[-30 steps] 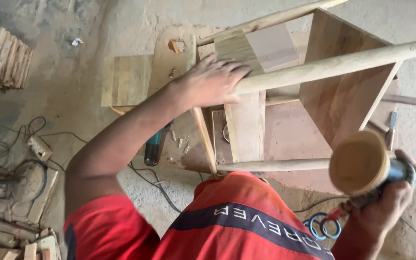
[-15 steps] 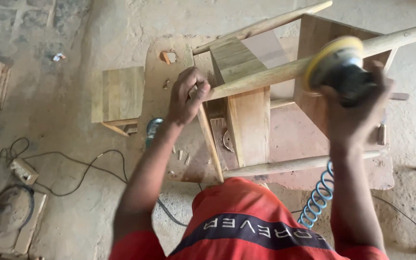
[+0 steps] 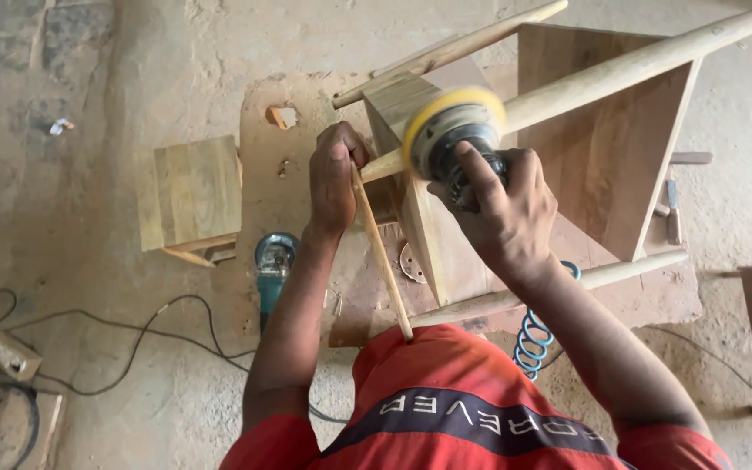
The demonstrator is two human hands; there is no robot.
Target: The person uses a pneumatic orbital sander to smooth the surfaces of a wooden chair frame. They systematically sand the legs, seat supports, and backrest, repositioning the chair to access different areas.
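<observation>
Over the dusty floor [image 3: 132,70], the right hand [image 3: 498,213], grip clenched on the sander [image 3: 454,135], has moved beside the leg-gripping left hand [image 3: 334,178].

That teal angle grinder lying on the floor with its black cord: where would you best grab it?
Probably by the long dark body of the teal angle grinder, coming from above. It lies flat on the dusty floor, its round head toward the small wooden stool and its tail toward the black cord, so the slim barrel is exposed on both sides for fingers to wrap.

Dusty concrete floor [image 3: 132,78] lying daylit, bearing a small wooden stool [image 3: 193,196], a black cable [image 3: 145,335] and a teal angle grinder [image 3: 271,265].
</observation>
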